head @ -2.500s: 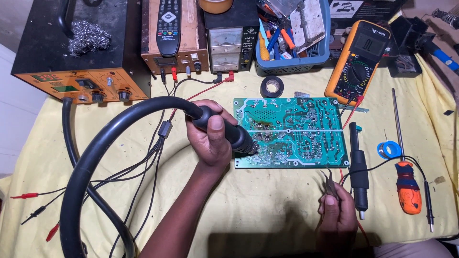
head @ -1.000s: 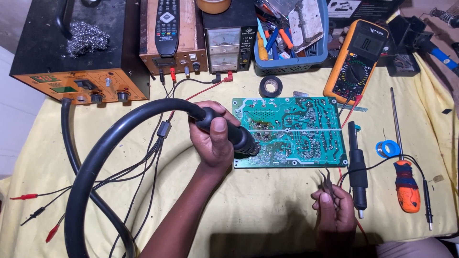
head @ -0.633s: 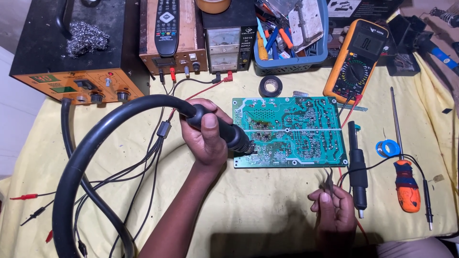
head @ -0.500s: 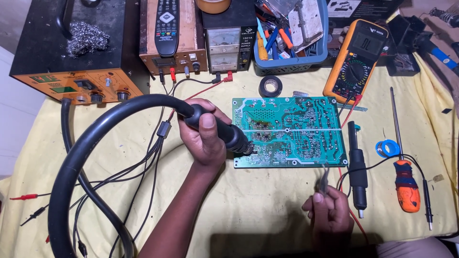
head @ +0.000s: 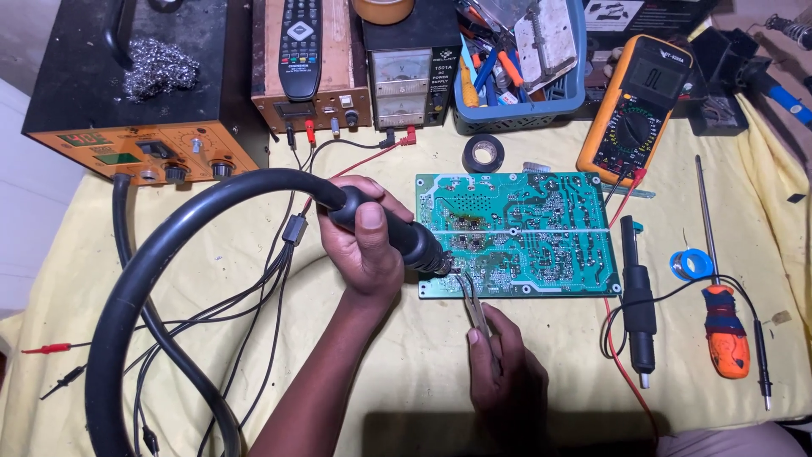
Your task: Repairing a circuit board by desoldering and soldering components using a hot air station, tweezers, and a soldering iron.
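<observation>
Two hands work at the green board (head: 516, 233) near the middle of the yellow-clothed table (head: 406, 355). Since the earlier frames the right hand (head: 507, 372) has risen from the near edge; its fingers pinch thin metal tweezers (head: 474, 305), tips now at the board's near left corner. The left hand (head: 364, 245) stays wrapped around the black hot-air wand (head: 389, 228), nozzle at that same corner, thick ribbed hose (head: 161, 262) looping leftward. Crumpled wire wool (head: 156, 68) sits on the box at the far left corner.
</observation>
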